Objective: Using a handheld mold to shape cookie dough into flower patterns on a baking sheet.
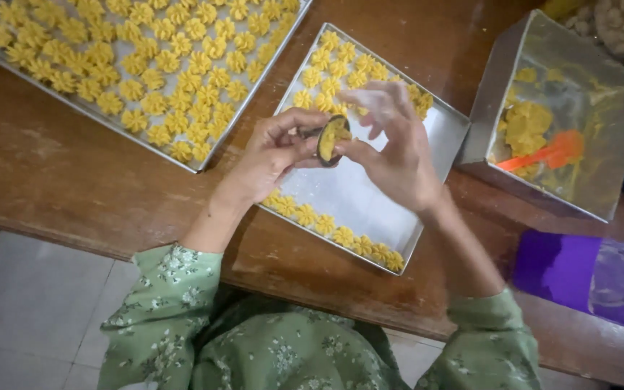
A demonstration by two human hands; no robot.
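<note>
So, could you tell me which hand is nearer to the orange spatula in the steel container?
Right. The right hand is over the half-filled tray, left of the orange spatula; the left hand lies farther left.

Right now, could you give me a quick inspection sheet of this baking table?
Surface: brown wooden table.
Job's things: small dark mould packed with yellow dough; half-filled tray under the hands.
Clutter: full tray of cookies; metal tub holding dough and orange spatula; purple container.
Grippers: left hand holds the mould; right hand pinches its edge.
Cables: nothing seen.
Surroundings: pale tiled floor.
</note>
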